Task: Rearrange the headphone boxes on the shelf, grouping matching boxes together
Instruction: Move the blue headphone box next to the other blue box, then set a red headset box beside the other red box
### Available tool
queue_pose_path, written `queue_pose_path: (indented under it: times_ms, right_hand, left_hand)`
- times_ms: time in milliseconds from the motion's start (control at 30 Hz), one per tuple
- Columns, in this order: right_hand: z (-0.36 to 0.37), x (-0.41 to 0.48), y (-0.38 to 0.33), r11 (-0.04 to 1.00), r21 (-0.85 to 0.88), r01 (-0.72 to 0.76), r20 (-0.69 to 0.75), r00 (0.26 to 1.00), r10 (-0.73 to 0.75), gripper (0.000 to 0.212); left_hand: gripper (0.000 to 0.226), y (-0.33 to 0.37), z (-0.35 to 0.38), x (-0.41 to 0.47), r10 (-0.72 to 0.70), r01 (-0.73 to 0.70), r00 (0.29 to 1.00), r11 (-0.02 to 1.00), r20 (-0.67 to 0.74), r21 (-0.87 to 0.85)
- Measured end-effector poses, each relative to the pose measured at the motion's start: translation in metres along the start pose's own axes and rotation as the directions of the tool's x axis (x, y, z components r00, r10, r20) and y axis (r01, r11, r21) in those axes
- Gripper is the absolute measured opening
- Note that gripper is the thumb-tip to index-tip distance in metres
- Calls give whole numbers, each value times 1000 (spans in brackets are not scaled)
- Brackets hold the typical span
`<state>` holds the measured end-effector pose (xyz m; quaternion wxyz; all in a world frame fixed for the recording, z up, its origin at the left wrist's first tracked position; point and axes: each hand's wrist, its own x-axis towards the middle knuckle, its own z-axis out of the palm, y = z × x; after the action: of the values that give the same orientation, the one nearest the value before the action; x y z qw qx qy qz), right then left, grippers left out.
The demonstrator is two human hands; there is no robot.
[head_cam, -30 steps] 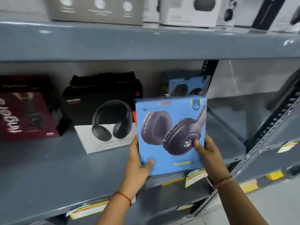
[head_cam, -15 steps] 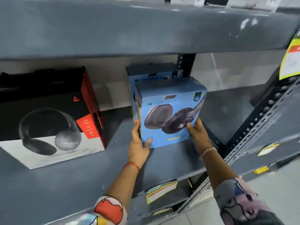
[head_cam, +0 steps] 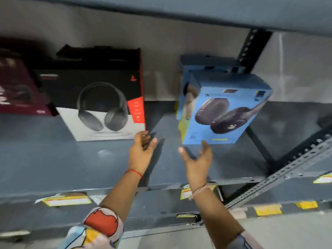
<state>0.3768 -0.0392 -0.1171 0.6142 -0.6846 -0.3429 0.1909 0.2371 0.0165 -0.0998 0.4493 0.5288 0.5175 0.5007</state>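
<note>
A blue headphone box stands on the grey shelf right of centre, with a second matching blue box directly behind it. Left of them stands a black-and-white headphone box with a red side strip. A dark red box sits at the far left. My left hand hovers empty with fingers apart between the black box and the blue one. Just below the blue box's front edge is my right hand, also empty and spread, off the box.
A black perforated upright rises behind the blue boxes. A grey slotted rail slants across the right. Yellow price tags line the shelf's front edge. The upper shelf overhangs the boxes.
Both hands have let go of the front blue box and drawn back toward me. The box now stands on the shelf in front of its match. The view has dipped lower.
</note>
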Motion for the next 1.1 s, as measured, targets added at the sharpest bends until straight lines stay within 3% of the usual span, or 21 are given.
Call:
queue_pose_path:
  times_ms: [67, 133, 267, 467, 633, 733, 800, 833, 867, 967, 1033, 1100]
  right_hand:
    - [48, -39, -15, 999, -20, 41, 226, 973, -36, 90]
    - [93, -75, -28, 991, 10, 134, 428, 895, -125, 81]
    - [172, -130, -53, 981, 50, 186, 640, 748, -175, 78]
    - [289, -218, -95, 975, 96, 199, 774, 601, -199, 75]
    - [369, -275, -128, 979, 130, 157, 845, 499, -192, 75]
    - [410, -298, -151, 978, 163, 130, 886, 417, -203, 81]
    - [439, -303, -168, 979, 179, 97, 891, 406, -203, 86]
    - [452, -303, -176, 981, 184, 62, 895, 402, -194, 88]
    - [464, -303, -186, 982, 186, 13, 907, 382, -177, 89]
    - [483, -295, -198, 984, 164, -72, 951, 278, -138, 71]
    - [479, -286, -202, 986, 156, -51, 940, 314, -133, 62]
    - [457, -274, -208, 984, 177, 10, 909, 383, -168, 63]
  left_hand:
    - [22, -6, -49, 2, 11, -8, 995, 1000, -103, 25]
    - [23, -12, -101, 2, 11, 4, 977, 997, -214, 71]
    - [25, -20, -200, 3, 3, 40, 918, 994, -396, 100]
    - [29, -34, -345, 8, 34, 86, 847, 976, -531, 201]
    - [57, -47, -437, 0, -7, 108, 751, 988, -660, 112]
    - [78, -45, -482, -11, 53, 23, 607, 996, -793, 84]
    - [92, -37, -516, -11, 95, -16, 474, 995, -876, 99]
    - [94, -33, -532, -8, 82, -22, 455, 996, -887, 81]
    - [89, -32, -548, -3, 65, -43, 474, 998, -878, 51]
    - [83, -19, -573, 5, -91, -78, 676, 978, -731, -194]
    - [93, -14, -584, 4, -148, -30, 675, 973, -723, -228]
    - [95, 4, -583, -8, -93, -55, 699, 982, -709, -182]
